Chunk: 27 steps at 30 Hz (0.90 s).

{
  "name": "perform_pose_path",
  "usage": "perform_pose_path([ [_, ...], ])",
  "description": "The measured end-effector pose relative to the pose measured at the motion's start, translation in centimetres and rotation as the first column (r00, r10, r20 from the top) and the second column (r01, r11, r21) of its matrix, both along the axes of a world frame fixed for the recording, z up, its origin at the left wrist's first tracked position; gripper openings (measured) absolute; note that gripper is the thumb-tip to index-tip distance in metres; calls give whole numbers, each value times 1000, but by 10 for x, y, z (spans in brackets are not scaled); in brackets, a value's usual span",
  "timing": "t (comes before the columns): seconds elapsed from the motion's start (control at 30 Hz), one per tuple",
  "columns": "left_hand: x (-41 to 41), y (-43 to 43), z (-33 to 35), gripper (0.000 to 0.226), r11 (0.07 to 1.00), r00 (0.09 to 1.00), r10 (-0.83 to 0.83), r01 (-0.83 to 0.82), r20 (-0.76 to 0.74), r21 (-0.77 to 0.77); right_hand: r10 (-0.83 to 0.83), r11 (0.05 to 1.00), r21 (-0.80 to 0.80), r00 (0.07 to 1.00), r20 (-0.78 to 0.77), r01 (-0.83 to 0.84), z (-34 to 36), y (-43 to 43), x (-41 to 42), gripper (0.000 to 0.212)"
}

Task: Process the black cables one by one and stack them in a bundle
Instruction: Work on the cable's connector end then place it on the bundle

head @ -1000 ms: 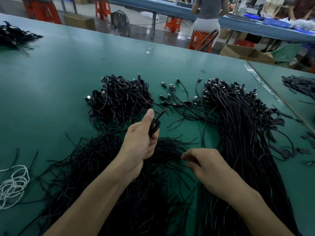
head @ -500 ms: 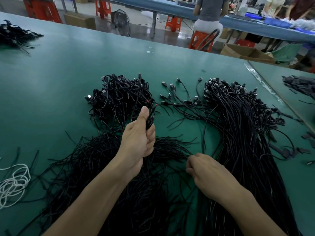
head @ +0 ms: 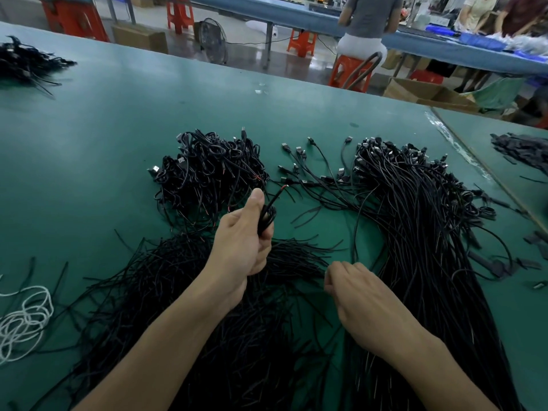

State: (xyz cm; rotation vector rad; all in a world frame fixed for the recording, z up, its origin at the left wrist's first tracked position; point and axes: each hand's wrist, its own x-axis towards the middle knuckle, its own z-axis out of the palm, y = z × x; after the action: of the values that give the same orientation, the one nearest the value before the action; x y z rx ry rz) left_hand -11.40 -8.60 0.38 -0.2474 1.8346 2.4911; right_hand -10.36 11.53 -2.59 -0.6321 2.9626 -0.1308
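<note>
Fingers of my left hand (head: 243, 247) curl round a coiled black cable (head: 267, 216), just short of the bundle (head: 207, 173); my right hand (head: 358, 295) is curled, I cannot tell on what. Green counter (head: 89, 137) spreads wide leftward.

A green counter (head: 103, 137) fills the view. A white cord (head: 23, 318) lies coiled at its near left edge. On the floor beyond stand red stools (head: 179, 13), a fan (head: 212, 40) and cardboard boxes (head: 141, 40). A person (head: 370, 16) sits on a stool at a far blue counter (head: 444, 51).
</note>
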Motion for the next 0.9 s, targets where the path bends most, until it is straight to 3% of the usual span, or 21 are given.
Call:
perform_pose_path([
  [0.1, 0, 0, -2, 64, 1000, 1000, -6, 6, 1, 1, 10, 998, -55, 997, 71, -6, 5, -2, 0, 3],
  [0.27, -1, 1, -2, 64, 1000, 1000, -31, 31, -5, -4, -23, 992, -120, 990, 138, 40, 3, -6, -3, 10],
  [0.53, 0, 1, -1, 64, 999, 998, -52, 52, -22, -9, 8, 997, -72, 999, 48, -4, 5, -5, 2, 10],
  [0.67, 1, 1, 0, 64, 998, 998, -60, 60, -2, -23, -7, 966, -249, 974, 228, 65, 24, -2, 3, 14],
  [0.73, 1, 1, 2, 56, 998, 998, -66, 66, 0, -23, -25, 929, -348, 961, 275, 124, 38, 2, 3, 12],
  [0.8, 2, 0, 5, 43, 997, 997, -80, 79, -13, -26, -51, 864, -478, 972, 228, 157, 50, 2, 3, 13],
  [0.83, 3, 0, 7, 39, 996, 996, -90, 90, -14, -27, -75, 807, -567, 981, 181, 167, 55, 0, 2, 13],
  [0.9, 7, 3, 11, 31, 991, 992, -127, 127, -18, -45, -136, 587, -790, 983, 121, 179, 61, -11, 2, 15],
])
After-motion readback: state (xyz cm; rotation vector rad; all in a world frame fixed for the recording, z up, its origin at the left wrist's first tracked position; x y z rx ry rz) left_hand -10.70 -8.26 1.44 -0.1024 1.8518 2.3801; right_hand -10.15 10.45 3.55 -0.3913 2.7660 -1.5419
